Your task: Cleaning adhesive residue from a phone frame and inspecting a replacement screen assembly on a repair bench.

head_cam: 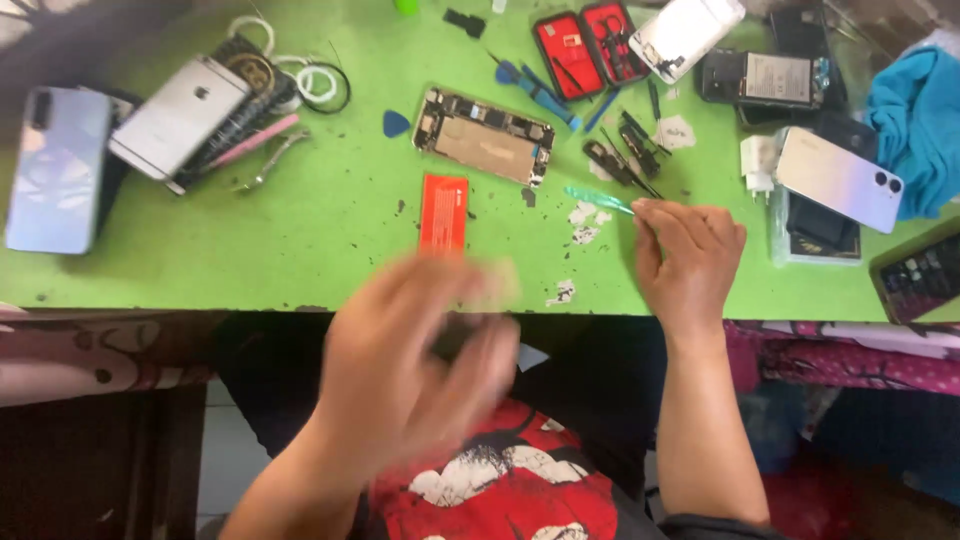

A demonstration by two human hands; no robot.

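A teal pry tool [598, 199] is pinched in the fingers of the right hand [688, 255] on the green desk [300, 230], near an opened phone [484, 135]. The left hand [410, 360] is blurred at the desk edge below a red battery [443, 212]; its grip cannot be told.

I sit at a bright green table [300, 240] whose paint is chipped and scratched in dark flecks, most of all near its front edge. Daylight falls evenly across it, without hard shadows. Under the table on my left I see a pale floor [225, 450], perhaps tiled, though it is too dim there to be sure.
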